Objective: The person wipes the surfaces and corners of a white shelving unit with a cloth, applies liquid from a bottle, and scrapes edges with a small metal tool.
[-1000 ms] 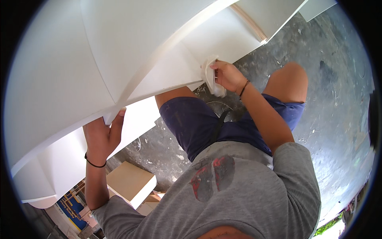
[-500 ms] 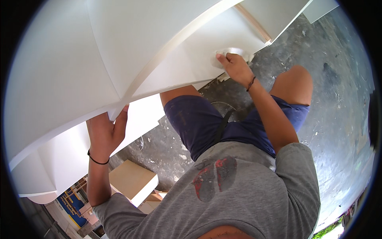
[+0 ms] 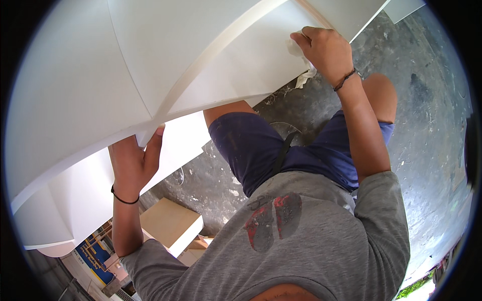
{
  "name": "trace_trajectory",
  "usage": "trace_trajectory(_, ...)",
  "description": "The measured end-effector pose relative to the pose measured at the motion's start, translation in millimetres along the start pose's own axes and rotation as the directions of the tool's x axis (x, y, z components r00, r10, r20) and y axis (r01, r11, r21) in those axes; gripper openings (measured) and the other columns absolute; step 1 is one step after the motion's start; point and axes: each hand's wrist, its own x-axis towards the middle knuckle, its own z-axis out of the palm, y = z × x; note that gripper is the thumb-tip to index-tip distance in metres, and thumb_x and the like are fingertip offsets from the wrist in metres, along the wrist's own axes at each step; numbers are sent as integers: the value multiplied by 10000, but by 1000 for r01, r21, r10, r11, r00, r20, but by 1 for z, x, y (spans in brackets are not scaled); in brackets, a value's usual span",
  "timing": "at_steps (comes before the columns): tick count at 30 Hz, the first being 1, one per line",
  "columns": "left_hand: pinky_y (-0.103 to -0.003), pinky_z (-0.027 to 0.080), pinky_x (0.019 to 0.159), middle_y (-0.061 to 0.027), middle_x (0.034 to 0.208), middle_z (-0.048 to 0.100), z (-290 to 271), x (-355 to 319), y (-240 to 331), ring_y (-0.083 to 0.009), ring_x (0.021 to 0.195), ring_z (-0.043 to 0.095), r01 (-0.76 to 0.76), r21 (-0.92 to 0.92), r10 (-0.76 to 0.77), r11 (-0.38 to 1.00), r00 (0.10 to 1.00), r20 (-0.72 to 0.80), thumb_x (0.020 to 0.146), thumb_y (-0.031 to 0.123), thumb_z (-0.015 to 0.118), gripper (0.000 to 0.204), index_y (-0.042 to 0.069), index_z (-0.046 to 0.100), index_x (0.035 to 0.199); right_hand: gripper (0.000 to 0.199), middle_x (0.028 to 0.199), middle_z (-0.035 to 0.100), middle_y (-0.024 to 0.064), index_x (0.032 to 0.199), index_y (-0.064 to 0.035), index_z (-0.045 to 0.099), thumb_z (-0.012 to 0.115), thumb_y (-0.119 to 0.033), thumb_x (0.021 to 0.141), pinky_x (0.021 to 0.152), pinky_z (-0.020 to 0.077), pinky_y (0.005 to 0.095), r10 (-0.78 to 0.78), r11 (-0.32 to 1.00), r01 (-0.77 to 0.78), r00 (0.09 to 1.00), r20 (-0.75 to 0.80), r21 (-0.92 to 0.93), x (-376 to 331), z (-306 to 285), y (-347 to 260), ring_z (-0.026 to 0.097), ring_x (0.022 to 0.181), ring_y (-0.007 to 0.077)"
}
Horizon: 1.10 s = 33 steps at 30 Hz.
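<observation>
A large white cabinet (image 3: 75,75) of smooth panels fills the upper left. My left hand (image 3: 133,163) grips its near lower edge at a corner where panels meet. The thumb shows on one side, while the fingers disappear behind the panel. Farther right, my right hand (image 3: 329,52) is closed on a crumpled whitish cloth (image 3: 305,78) against the inner face of a white panel (image 3: 246,72). Part of the cloth hangs below the hand past that panel's edge; the rest is hidden under the fingers.
A pale wooden strip (image 3: 315,14) runs along the panel near the right hand. The grey concrete floor (image 3: 427,115) is stained and has bits of debris. Below my left arm stands a box-like piece with a tan top (image 3: 168,220). A blue and white printed sheet (image 3: 93,261) lies at lower left.
My right hand has moved with the cloth up and to the right along the panel, toward the wooden strip. My left hand keeps its place on the edge.
</observation>
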Motion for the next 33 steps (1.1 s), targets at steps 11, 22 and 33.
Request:
trace_trajectory(11, -442, 448, 737, -205, 979, 616, -2, 0, -1, -388, 837, 583, 9, 2, -9, 1000, 1000, 20, 850, 98, 654, 251, -27, 613, 1064, 140, 1102, 615, 146, 747, 14, 614, 692, -72, 824, 816, 483, 322, 17, 385, 245, 962, -272, 890, -42, 81, -39, 601, 1005, 277)
trace_trajectory(22, -431, 455, 700, -196, 927, 623, -1, -2, 2, -377, 792, 593, 21, 16, -21, 1000, 1000, -1, 859, 111, 652, 221, -25, 622, 1031, 146, 989, 589, 87, 947, -22, 671, 694, 4, 806, 691, 508, 281, -241, 459, 262, 956, -165, 849, -92, 117, -67, 608, 828, 188)
trace_trajectory(33, -394, 464, 625, -173, 857, 637, -2, -3, 5, -352, 709, 608, 70, 6, -70, 998, 998, -6, 860, 104, 652, 179, -5, 640, 1002, 140, 917, 591, 99, 915, -28, 656, 689, 15, 786, 638, 478, 296, -287, 461, 413, 907, -308, 786, -85, 112, -77, 590, 780, 213)
